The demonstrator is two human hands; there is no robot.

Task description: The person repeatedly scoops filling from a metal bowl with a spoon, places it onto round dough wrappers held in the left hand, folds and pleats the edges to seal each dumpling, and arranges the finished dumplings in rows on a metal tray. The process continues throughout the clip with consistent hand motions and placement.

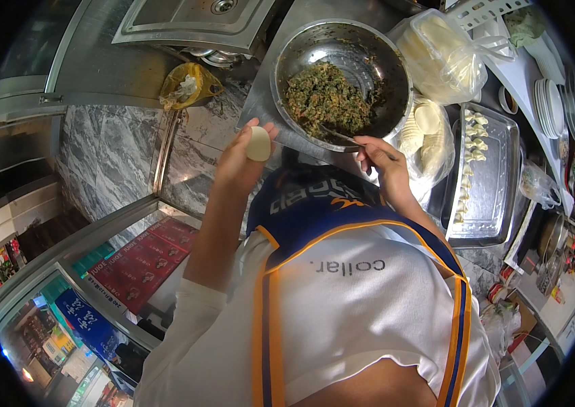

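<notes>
On the palm and fingers of my left hand [247, 155] lies a round dumpling wrapper [258, 144]. My right hand [383, 165] grips the handle of a thin metal utensil [338, 134], whose tip dips into chopped green and brown filling [325, 96]. That filling lies in a large steel bowl [406, 109] in front of me. Right of the bowl, an open plastic bag [443, 157] holds stacks of wrappers, and a fuller bag of wrappers [432, 53] stands behind it. Farther right, folded dumplings [475, 135] line the left side of a metal tray [509, 152].
A steel sink [191, 30] is at the upper left, with a yellow waste bag [191, 89] below it. The steel counter's edge [254, 109] runs beside the bowl. White plates [548, 108] stand on a shelf at the right. A red carton [140, 262] lies at the lower left.
</notes>
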